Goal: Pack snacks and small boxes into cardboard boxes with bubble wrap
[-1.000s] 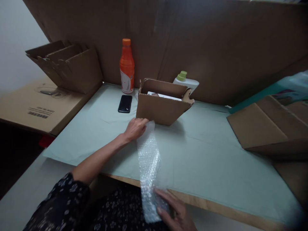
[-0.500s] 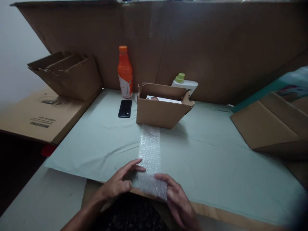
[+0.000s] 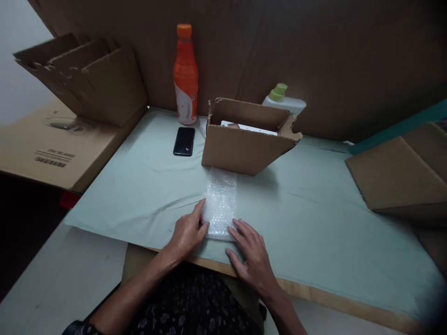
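Bubble wrap (image 3: 221,204) by the near edge of the table (image 3: 331,242) seems light, soft; left hand (image 3: 186,235) and right hand (image 3: 252,258) flank it, fingers parted, firm contact unclear; side edges suit pinching.

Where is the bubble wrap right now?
In the head view, the bubble wrap lies just below centre on the table, between the left hand and right hand, its far end by the open cardboard box.

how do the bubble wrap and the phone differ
The bubble wrap is clear and bumpy; the phone is dark and smooth. The bubble wrap looks longer than the phone. The left hand and right hand flank the bubble wrap, while the phone lies near the orange bottle. Both lie on the pale cloth.
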`<act>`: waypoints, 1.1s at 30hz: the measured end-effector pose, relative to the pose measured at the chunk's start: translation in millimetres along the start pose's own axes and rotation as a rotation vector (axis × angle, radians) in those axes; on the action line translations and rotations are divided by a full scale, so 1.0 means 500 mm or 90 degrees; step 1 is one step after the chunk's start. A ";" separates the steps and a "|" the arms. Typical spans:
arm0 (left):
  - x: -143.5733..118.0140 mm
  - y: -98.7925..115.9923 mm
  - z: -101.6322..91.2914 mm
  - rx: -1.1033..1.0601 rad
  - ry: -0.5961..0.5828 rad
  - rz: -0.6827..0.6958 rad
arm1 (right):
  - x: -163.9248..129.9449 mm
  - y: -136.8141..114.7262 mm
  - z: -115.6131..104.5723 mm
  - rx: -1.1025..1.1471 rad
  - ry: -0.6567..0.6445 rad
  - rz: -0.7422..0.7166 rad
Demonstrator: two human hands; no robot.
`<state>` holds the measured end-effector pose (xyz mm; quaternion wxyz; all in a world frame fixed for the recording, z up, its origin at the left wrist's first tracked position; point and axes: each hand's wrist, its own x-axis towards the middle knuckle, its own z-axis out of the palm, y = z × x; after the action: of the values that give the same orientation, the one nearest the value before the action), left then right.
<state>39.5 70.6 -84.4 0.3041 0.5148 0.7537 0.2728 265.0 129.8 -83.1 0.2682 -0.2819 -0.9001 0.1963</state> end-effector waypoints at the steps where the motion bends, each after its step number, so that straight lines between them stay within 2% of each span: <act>1: -0.001 0.001 0.001 0.010 0.004 0.006 | 0.004 0.000 0.007 -0.044 -0.001 -0.024; 3: -0.006 0.003 0.000 0.015 0.038 0.040 | 0.016 0.000 0.017 -0.091 0.009 -0.045; 6: -0.029 0.005 -0.014 -0.006 0.114 0.183 | 0.030 -0.005 0.016 -0.064 0.021 -0.047; 8: -0.050 0.005 -0.027 -0.015 0.106 0.292 | 0.035 -0.010 0.010 -0.002 0.012 -0.036; 10: -0.065 0.004 -0.033 -0.027 0.063 0.342 | 0.037 -0.016 0.006 0.067 -0.007 -0.001; 12: -0.067 0.002 -0.029 -0.046 0.043 0.314 | 0.040 -0.019 0.005 0.117 -0.022 0.059; 14: -0.055 -0.001 -0.016 -0.053 0.054 0.247 | 0.043 -0.019 0.004 0.109 0.005 0.113; 15: -0.045 -0.002 -0.008 -0.047 0.064 0.220 | 0.044 -0.017 0.003 0.082 0.035 0.119; 17: -0.023 -0.004 0.007 -0.016 0.089 0.198 | 0.044 -0.014 0.001 0.009 0.098 0.074; 19: -0.005 -0.004 0.015 0.028 0.121 0.205 | 0.042 -0.010 0.002 -0.050 0.107 -0.010; 22: -0.004 -0.002 0.011 0.072 0.189 0.250 | 0.039 -0.005 0.011 -0.091 0.049 -0.081; 24: -0.021 0.000 -0.002 0.075 0.199 0.318 | 0.039 -0.002 0.015 -0.088 0.040 -0.074; 27: -0.054 0.001 -0.021 0.059 0.125 0.395 | 0.042 -0.002 0.010 -0.007 0.021 -0.033; 30: -0.064 -0.002 -0.025 0.024 0.096 0.376 | 0.044 -0.005 -0.002 0.053 -0.016 0.001; 33: -0.037 -0.004 -0.014 0.035 0.133 0.321 | 0.044 -0.009 -0.004 -0.022 0.051 0.012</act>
<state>38.4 52.1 -77.7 0.1330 0.6636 0.6359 0.3710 249.2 140.4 -71.0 0.2972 -0.3021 -0.8893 0.1720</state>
